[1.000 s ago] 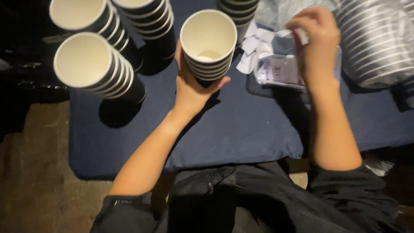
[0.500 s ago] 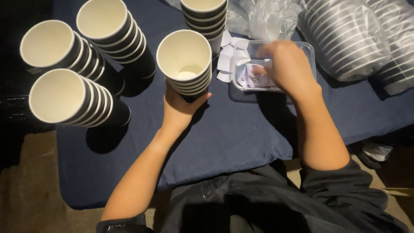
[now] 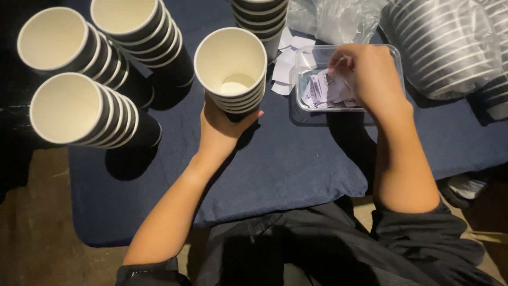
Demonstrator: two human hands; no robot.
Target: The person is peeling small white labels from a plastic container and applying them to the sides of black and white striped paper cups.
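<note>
Head view: a dark navy cloth-covered table (image 3: 296, 159) carries everything. Well to the right of the right hand's grip lie long sleeves of nested black paper cups wrapped in clear plastic (image 3: 444, 47). Well to the left of the left hand's grip stand three upright stacks of black paper cups with white insides (image 3: 79, 114), close together; a fourth stack (image 3: 262, 16) stands just beyond that grip. The left hand (image 3: 222, 130) is wrapped around the lower part of a short stack of black paper cups with a white interior (image 3: 232, 71), thumb on one side, fingers on the other, holding it upright over the table. The right hand (image 3: 370, 79) reaches into a shallow clear plastic tray (image 3: 307, 79), its fingertips pressed together on one of the small white paper slips (image 3: 323, 90) heaped there. More loose white slips (image 3: 286, 66) lie on the cloth between the two grips, beside the tray.
</note>
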